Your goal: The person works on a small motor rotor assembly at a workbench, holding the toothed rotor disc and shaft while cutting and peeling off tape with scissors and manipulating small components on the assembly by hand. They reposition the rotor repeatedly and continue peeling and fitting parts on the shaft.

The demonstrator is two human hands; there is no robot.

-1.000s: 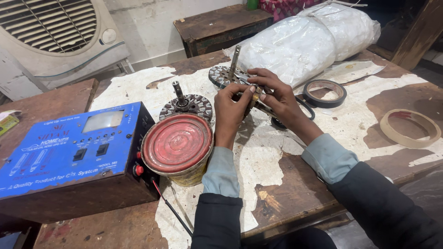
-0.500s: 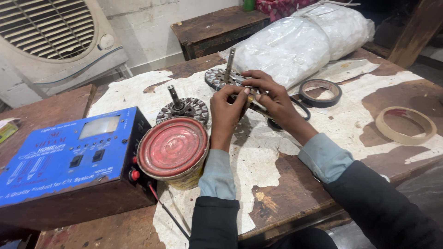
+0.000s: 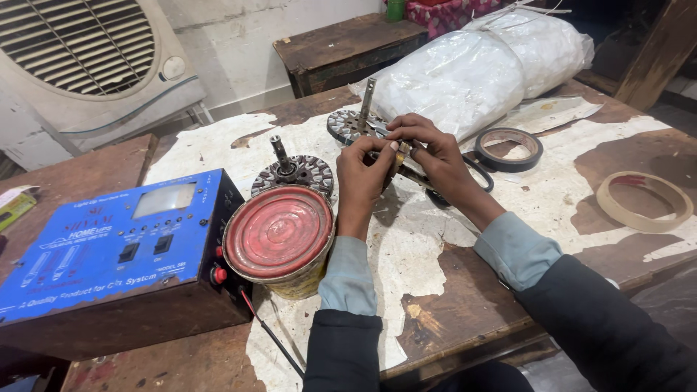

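From the left I see the blue box (image 3: pixel 109 247), the red-lidded tin (image 3: pixel 279 232), then my left hand (image 3: pixel 367 174) and right hand (image 3: pixel 432 156), fingers pinched together on a small part beside the shafted stator (image 3: pixel 356 123) on the tabletop (image 3: pixel 465 290); the black tape ring (image 3: pixel 512 149) lies further right.

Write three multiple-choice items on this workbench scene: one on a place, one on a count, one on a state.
1. Where is the red-lidded tin?
A. beside the blue box
B. on the white sacks
C. in the left hand

2. How many tape rolls lie on the table?
A. one
B. two
C. four

3. What are both hands doing?
A. resting flat
B. pinching a small part together
C. lifting the tin

A: tin touches the box's right side. B: a dark roll and a tan roll. B: left hand and right hand meet at the fingers.
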